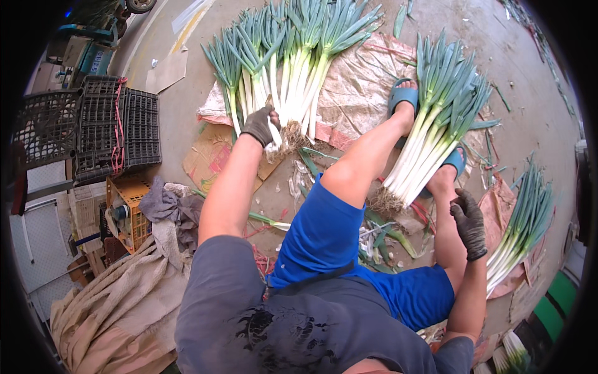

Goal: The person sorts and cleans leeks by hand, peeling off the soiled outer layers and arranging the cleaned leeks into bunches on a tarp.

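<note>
My left hand [260, 126], in a dark work glove, is closed around the white stalk of a green onion [274, 138] at the near edge of a large pile of green onions [302, 68]. The pile lies with leaves pointing away and roots towards me. My right hand [468, 225], also gloved, hangs above my right shin with its fingers loosely bent and apart, and I see nothing in it. Between my feet another bunch of green onions [430, 124] lies slanted, its roots nearest me. To the right of my right hand lies a third bunch [520, 218].
A woven sack [355, 93] lies under the far pile. Leaf scraps [380, 243] and pink string [258, 258] litter the floor before me. Black crates [103, 124], an orange crate [132, 209] and a crumpled beige cloth [124, 299] stand or lie at my left.
</note>
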Action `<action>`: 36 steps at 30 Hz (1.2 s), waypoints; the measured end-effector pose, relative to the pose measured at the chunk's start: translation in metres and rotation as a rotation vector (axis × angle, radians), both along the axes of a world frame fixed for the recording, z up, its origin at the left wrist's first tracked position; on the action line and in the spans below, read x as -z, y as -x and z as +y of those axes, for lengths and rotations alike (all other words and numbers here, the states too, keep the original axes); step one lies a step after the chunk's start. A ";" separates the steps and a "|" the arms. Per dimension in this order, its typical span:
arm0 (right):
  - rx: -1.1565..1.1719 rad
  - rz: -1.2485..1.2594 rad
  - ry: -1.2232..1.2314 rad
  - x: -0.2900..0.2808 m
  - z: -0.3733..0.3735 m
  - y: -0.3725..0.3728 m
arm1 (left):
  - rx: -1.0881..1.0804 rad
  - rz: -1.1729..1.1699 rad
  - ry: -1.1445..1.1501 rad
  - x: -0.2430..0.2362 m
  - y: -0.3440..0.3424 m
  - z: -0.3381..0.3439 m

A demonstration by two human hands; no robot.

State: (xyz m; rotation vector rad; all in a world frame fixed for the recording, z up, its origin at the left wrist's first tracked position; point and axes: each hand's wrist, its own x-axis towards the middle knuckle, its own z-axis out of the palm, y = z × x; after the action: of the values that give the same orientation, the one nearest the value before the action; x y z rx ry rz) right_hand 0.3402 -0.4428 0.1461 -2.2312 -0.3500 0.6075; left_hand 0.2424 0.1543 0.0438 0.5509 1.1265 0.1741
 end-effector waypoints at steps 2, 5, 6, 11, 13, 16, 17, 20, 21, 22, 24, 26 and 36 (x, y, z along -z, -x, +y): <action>-0.020 -0.021 -0.016 -0.013 0.004 0.012 | 0.075 -0.042 -0.081 -0.052 0.017 -0.046; -0.104 -0.073 -0.077 -0.043 0.017 0.045 | 0.140 -0.105 -0.108 -0.120 0.067 -0.106; -0.071 0.018 -0.154 -0.054 0.020 0.058 | 0.147 -0.083 -0.131 -0.145 0.079 -0.130; 0.085 0.384 -0.448 -0.075 0.055 0.103 | 0.366 -0.145 0.011 -0.207 0.133 -0.222; 0.062 0.418 -0.471 -0.087 0.079 0.097 | 0.510 -0.174 -0.014 -0.216 0.137 -0.252; 0.307 0.732 -0.929 -0.069 0.105 0.064 | 0.706 -0.198 0.070 -0.228 0.125 -0.293; 0.380 0.797 -1.089 -0.059 0.104 0.045 | 0.773 -0.198 0.111 -0.228 0.118 -0.308; 0.391 0.791 -1.498 -0.056 0.086 0.002 | 1.042 -0.233 0.088 -0.213 0.096 -0.344; 0.481 0.723 -1.476 -0.059 0.073 -0.008 | 1.141 -0.261 0.056 -0.206 0.084 -0.356; 0.568 0.723 -1.464 -0.048 0.054 -0.023 | 1.203 -0.303 0.068 -0.201 0.074 -0.368; 0.769 0.644 -1.362 -0.021 0.012 -0.044 | 1.317 -0.332 0.085 -0.180 0.055 -0.393; 0.881 0.534 -1.205 -0.014 -0.018 -0.059 | 1.420 -0.322 0.083 -0.151 0.041 -0.417; 0.907 0.233 -0.791 0.055 -0.023 -0.213 | 1.553 -0.046 -0.835 -0.016 0.024 -0.455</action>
State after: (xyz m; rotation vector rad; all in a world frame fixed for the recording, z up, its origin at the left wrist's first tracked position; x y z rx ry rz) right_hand 0.5532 -0.4661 0.0914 -1.3180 0.4682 0.1608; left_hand 0.2186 -0.3005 0.0600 1.9830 0.2770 -0.7273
